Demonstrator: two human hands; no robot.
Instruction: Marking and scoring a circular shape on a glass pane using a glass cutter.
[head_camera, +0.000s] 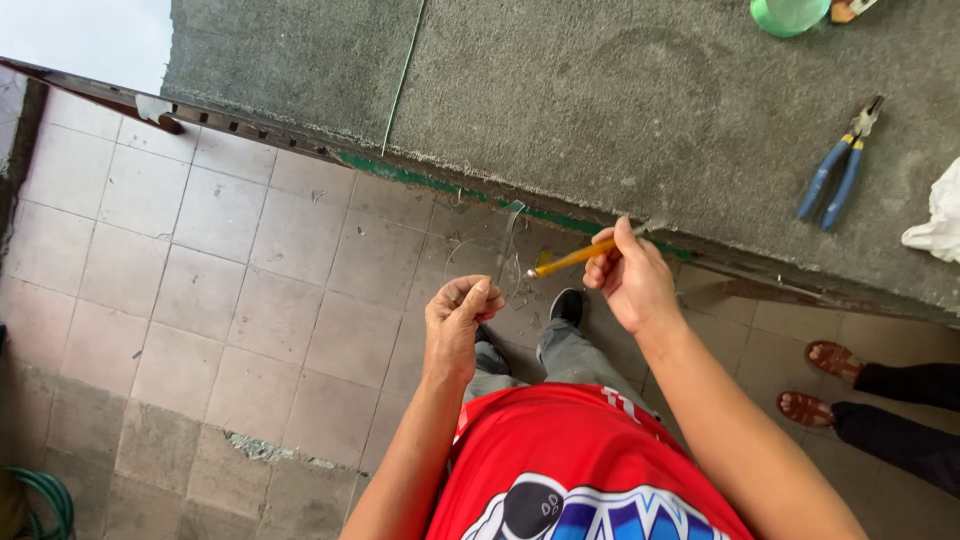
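While you stand at the edge of the grey surface, the head view records the following.

Right hand: your right hand (630, 278) is raised at the front edge of the desk (620, 100); its fingers (600, 268) are clenched around the yellow-handled tool (572, 258).

Tool position: the yellow-handled tool lies nearly level, angled slightly upward to the right, its darker tip pointing left toward your other hand, just below the desk's green-painted lip.

Left hand: your left hand (458, 320) is held lower and to the left, fingers curled inward and pinched together; whether they grip anything I cannot tell.

Thin wire: a pale wire strand (512, 262) loops between the two hands, hanging near the desk edge; its ends are too fine to trace.

Desk surface: blue-handled pliers (838, 170) lie well apart to the right, jaws pointing up and away. A green round container (788, 14) sits at the far edge; a white cloth (938, 215) lies at the right border.

Floor: tiled floor (200, 280) below, with your dark shoe (566, 306) visible between the hands.

Bystander: another person's sandalled feet (820, 385) stand at the right, near the desk.
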